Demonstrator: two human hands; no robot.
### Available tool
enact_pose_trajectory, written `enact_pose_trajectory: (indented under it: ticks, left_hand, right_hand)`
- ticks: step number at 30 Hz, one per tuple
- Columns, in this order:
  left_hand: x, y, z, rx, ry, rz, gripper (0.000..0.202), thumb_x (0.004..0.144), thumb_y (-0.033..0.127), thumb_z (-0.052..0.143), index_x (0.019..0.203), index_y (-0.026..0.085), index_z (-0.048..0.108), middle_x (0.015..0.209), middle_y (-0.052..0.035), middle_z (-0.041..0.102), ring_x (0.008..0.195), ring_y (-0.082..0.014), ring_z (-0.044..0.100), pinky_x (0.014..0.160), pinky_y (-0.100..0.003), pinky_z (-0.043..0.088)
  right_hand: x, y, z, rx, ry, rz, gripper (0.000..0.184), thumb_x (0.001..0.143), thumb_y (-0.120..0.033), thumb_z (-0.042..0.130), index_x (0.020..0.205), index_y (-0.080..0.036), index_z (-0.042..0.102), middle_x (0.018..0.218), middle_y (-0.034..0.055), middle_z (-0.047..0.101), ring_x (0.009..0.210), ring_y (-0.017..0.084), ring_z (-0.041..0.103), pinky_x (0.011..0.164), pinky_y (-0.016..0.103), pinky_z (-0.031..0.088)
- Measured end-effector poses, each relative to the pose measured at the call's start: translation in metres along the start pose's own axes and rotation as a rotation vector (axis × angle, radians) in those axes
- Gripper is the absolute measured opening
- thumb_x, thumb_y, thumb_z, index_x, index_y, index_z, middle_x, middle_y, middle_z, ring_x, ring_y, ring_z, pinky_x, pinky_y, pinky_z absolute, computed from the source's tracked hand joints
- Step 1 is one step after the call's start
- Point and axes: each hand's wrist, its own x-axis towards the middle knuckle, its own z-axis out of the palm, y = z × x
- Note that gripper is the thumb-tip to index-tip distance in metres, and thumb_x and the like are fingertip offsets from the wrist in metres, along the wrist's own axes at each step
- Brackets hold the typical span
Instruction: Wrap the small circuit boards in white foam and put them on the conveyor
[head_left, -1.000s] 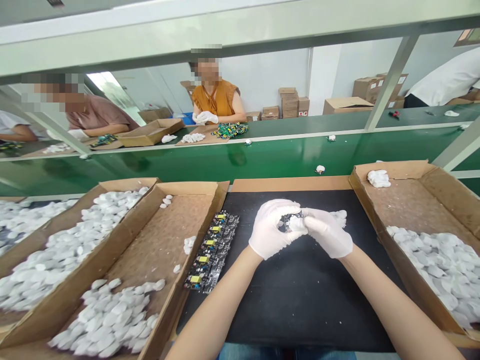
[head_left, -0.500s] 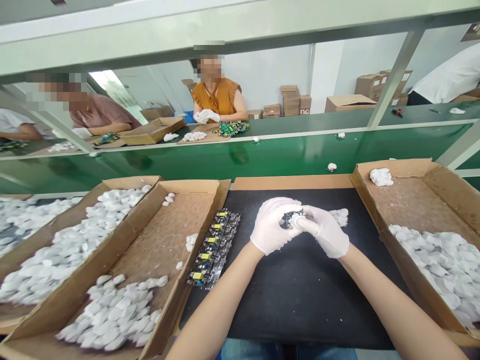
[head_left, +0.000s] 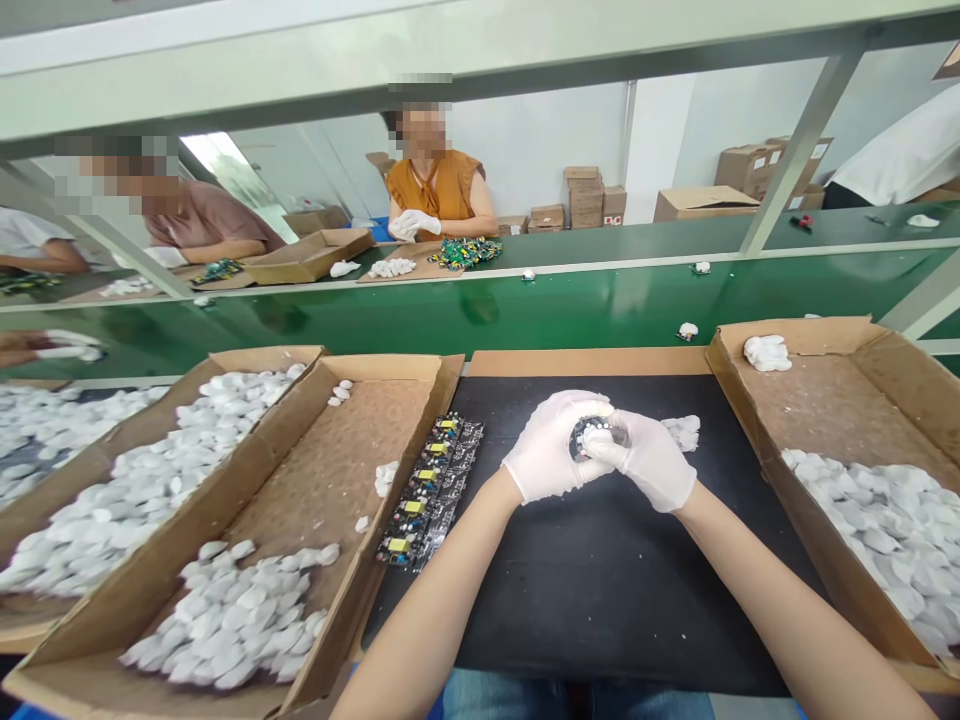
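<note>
Both my hands wear white gloves and meet above the black mat (head_left: 600,590). My left hand (head_left: 546,450) is curled around a small round dark circuit board (head_left: 590,434) with white dots. My right hand (head_left: 646,458) pinches the same board from the right with thumb and fingers. A small pile of white plastic pieces (head_left: 681,430) lies on the mat just behind my right hand. A row of black circuit boards with yellow parts (head_left: 427,490) leans at the mat's left edge.
Cardboard trays of white pieces stand at left (head_left: 225,620), far left (head_left: 112,500) and right (head_left: 885,520). A green conveyor (head_left: 480,315) runs behind, carrying a few small white parts. Other people work across it, and a gloved hand (head_left: 67,345) shows at far left.
My hands stayed together on the mat, turning the round board so its dotted face shows more. The view shifted slightly, and a gloved hand appeared at far left.
</note>
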Motion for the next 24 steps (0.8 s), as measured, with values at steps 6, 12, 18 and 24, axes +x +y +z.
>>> enact_pose_trajectory:
  ticks: [6,12,18,24]
  left_hand:
    - [-0.002,-0.009,0.01,0.049,0.045,-0.049,0.045,0.059,0.037,0.077,0.099,0.023,0.063,0.101,-0.0056,0.068,0.097,-0.0238,0.062,0.086,-0.038,0.049]
    - [-0.002,-0.006,0.006,0.279,0.074,0.108,0.034,0.064,0.039,0.072,0.093,0.023,0.065,0.091,-0.0023,0.072,0.085,-0.021,0.066,0.078,-0.036,0.048]
    - [0.0,0.002,0.002,0.356,0.104,0.141,0.028,0.067,0.04,0.069,0.09,0.023,0.067,0.091,-0.0019,0.073,0.083,-0.0203,0.067,0.074,-0.034,0.048]
    - [-0.004,-0.005,0.004,0.349,0.197,0.139,0.031,0.066,0.043,0.07,0.088,0.023,0.067,0.086,-0.0018,0.073,0.08,-0.0192,0.067,0.074,-0.033,0.049]
  right_hand:
    - [0.003,-0.001,-0.002,0.03,-0.069,-0.004,0.023,0.071,-0.035,0.061,0.081,-0.014,0.06,0.075,0.0025,0.062,0.073,0.018,0.056,0.068,0.03,0.042]
    - [0.001,0.0,0.0,0.092,-0.073,0.045,0.027,0.068,-0.04,0.064,0.073,-0.014,0.058,0.068,0.0004,0.058,0.066,0.015,0.052,0.063,0.028,0.04]
    - [-0.001,-0.005,0.001,0.015,-0.078,-0.009,0.023,0.07,-0.036,0.061,0.073,-0.013,0.059,0.067,0.0004,0.057,0.066,0.015,0.05,0.063,0.027,0.039]
    - [-0.002,-0.008,-0.001,0.088,-0.157,0.016,0.022,0.076,-0.035,0.058,0.076,-0.013,0.061,0.072,0.0011,0.06,0.07,0.015,0.053,0.066,0.028,0.04]
